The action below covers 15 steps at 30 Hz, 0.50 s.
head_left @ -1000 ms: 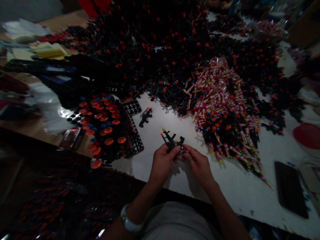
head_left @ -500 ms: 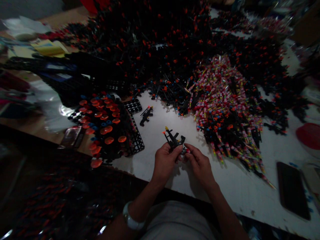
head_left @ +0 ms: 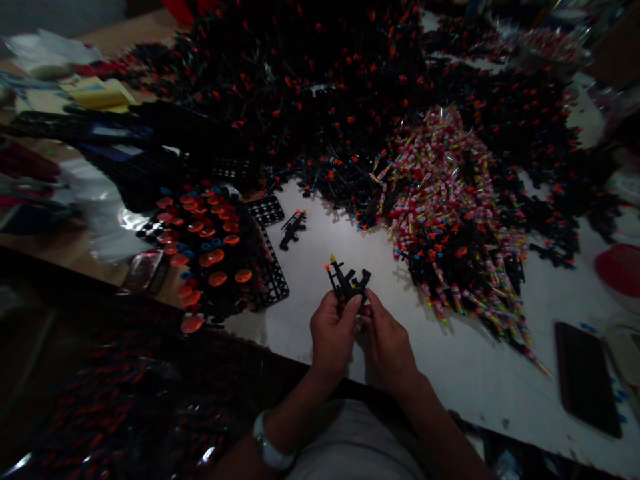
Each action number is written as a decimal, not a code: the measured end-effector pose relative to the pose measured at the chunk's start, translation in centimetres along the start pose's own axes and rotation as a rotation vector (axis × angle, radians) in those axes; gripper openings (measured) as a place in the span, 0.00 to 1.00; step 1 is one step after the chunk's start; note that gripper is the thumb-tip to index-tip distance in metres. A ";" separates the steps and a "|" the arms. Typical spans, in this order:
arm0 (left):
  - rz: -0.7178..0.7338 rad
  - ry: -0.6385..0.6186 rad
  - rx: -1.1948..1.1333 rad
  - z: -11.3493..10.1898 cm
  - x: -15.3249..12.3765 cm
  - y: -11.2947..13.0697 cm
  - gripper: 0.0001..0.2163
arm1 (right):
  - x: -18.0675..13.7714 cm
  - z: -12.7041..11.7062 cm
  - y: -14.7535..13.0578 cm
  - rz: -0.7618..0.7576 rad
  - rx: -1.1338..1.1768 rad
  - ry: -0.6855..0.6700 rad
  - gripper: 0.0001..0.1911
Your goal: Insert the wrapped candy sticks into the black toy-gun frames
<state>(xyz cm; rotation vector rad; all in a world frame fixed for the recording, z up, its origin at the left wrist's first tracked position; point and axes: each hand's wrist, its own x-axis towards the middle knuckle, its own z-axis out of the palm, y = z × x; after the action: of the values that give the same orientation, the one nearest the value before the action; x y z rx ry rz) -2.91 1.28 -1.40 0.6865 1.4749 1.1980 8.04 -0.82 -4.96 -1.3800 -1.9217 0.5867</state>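
Note:
Between my hands, over the front of the white table point(head_left: 310, 333), is a small black toy gun point(head_left: 347, 277) with a yellow tip and an orange piece beside its barrel. My left hand point(head_left: 334, 333) grips it, thumb on top. The fingers of my right hand point(head_left: 391, 337) are closed against the gun's rear end. A bit of red shows between the right fingertips, mostly hidden, so I cannot make out its kind. Another black toy gun point(head_left: 293, 230) lies on the table just beyond, to the left.
Left stands a black perforated crate point(head_left: 273, 267) beside parts with orange suction cups point(head_left: 217, 279). A heap of pink and yellow wrapped sticks point(head_left: 440, 180) lies to the right. Black toy guns point(head_left: 320, 80) pile up behind. A phone point(head_left: 587, 380) rests at the right edge.
My right hand has moved left and closed in on the toy gun's rear end, bringing the red piece against it. The left hand still holds the gun in nearly the same place.

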 end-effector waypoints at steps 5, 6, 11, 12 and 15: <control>-0.005 -0.035 -0.015 0.6 0.1 -0.2 0.10 | 0.0 -0.1 -0.3 0.111 0.075 -0.026 0.25; -0.013 -0.038 -0.025 0.7 0.2 -0.1 0.10 | 0.1 -0.1 -0.4 0.131 0.077 -0.031 0.26; -0.047 -0.118 -0.042 1.7 0.2 0.2 0.12 | 0.4 -0.8 0.1 0.213 0.036 -0.041 0.27; -0.044 -0.162 -0.012 1.8 0.3 0.3 0.12 | 0.5 -1.4 0.3 0.219 0.010 -0.040 0.26; 0.084 -0.245 0.193 1.5 1.1 0.7 0.13 | 1.3 -5.3 1.4 0.198 -0.178 0.103 0.22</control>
<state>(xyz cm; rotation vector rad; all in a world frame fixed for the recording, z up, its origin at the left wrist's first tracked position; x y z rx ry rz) -1.95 2.99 -1.07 0.9992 1.3754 1.0014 12.69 0.68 -2.10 -1.6940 -1.8027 0.4344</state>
